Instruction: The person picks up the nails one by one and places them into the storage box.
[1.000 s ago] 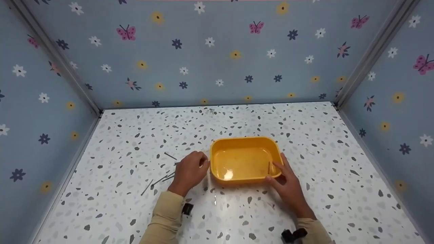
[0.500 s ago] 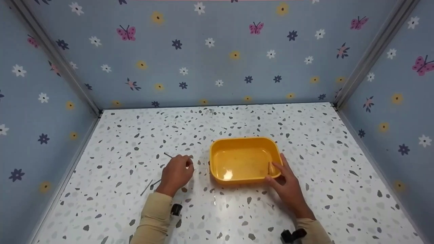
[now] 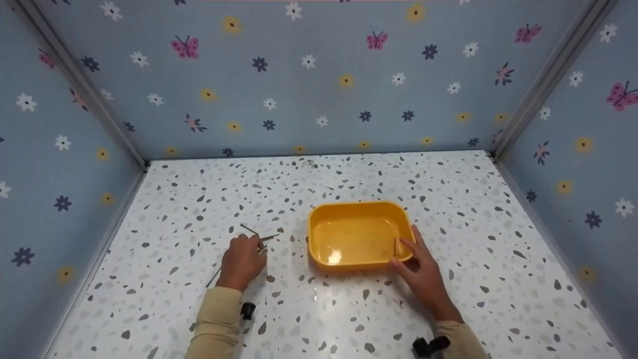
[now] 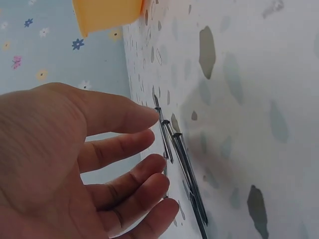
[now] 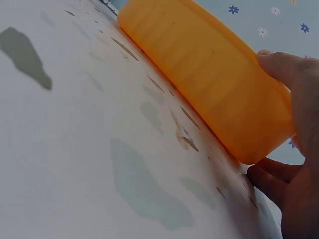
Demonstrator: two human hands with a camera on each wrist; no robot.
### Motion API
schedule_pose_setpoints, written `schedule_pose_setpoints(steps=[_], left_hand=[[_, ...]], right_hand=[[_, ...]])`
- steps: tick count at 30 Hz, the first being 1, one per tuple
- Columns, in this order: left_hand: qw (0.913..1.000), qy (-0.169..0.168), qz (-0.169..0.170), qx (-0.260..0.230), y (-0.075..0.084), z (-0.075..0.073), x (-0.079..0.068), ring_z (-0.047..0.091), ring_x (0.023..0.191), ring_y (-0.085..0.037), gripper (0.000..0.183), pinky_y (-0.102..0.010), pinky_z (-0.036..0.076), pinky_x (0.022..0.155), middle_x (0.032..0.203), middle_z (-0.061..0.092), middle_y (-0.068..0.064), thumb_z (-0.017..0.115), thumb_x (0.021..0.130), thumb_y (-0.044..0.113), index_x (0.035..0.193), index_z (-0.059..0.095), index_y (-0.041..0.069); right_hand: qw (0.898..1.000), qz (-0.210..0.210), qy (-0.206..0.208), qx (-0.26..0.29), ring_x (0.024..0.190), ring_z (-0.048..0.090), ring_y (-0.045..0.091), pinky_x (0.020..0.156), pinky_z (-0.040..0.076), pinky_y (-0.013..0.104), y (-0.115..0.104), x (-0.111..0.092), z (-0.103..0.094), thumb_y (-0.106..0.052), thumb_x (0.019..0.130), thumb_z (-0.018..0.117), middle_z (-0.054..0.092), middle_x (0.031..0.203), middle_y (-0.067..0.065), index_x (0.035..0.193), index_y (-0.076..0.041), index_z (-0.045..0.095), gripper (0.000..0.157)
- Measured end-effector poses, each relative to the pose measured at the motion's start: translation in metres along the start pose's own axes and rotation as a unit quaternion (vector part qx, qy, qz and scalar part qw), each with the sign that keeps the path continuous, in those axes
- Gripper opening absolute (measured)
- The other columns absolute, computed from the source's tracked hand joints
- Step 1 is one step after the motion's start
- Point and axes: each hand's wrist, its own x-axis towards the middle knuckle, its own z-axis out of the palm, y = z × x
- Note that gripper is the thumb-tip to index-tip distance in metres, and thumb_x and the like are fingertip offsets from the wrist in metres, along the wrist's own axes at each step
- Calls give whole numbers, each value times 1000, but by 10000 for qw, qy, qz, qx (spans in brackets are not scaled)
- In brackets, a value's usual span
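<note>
Several thin dark metal nails (image 4: 185,162) lie in a loose cluster on the speckled table. My left hand (image 3: 243,262) is low over them, its fingers loosely bent. In the left wrist view the thumb (image 4: 142,118) reaches right up to the nail heads, a gap separates it from the fingers, and nothing is held. A yellow plastic container (image 3: 356,234) with rounded corners stands to the right of the nails. My right hand (image 3: 423,279) grips its near right corner, thumb at the near rim and one finger reaching inside; in the right wrist view other fingers touch low on its outside.
The white speckled tabletop (image 3: 309,184) is enclosed by blue panels printed with flowers and butterflies, one at the back (image 3: 299,89) and one on each side. Dark wrist cameras (image 3: 247,311) are strapped at both sleeves.
My left hand has moved left, away from the container, and come down over the nails, uncovering nails to its right. The right hand and the container have stayed in place.
</note>
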Motion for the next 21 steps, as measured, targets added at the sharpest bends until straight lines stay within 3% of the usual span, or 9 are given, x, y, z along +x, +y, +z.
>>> schedule_pose_setpoints(steps=[4, 11, 21], left_hand=[[10000, -76, -37, 19, -1, 0, -1, 57, 83, -34, 9, -50, 49, 70, 86, 60, -14, 68, 84, 6, 92, 70, 2], [9996, -83, -159, 222, -1, 4, -1, 61, 86, -34, 24, -49, 51, 75, 94, 63, -16, 69, 85, 2, 109, 68, -1], [9990, -216, -230, 327, -3, 3, 0, 63, 82, -37, 11, -54, 50, 75, 87, 64, -16, 66, 88, 1, 97, 70, 0]], right_hand=[[10000, 42, 9, -21, 145, 32, 23, 102, 35, 14, -2, 1, 0, -35, 94, 72, 12, 167, -5, 146, -8, 51, 62], [9998, 154, -23, -145, 146, 30, 20, 102, 35, 14, -1, 2, 0, -39, 93, 71, 10, 167, -9, 147, -10, 50, 64], [9998, 140, -2, -112, 147, 26, 18, 105, 31, 15, -1, 1, 0, -38, 93, 71, 11, 167, -8, 146, -12, 51, 62]])
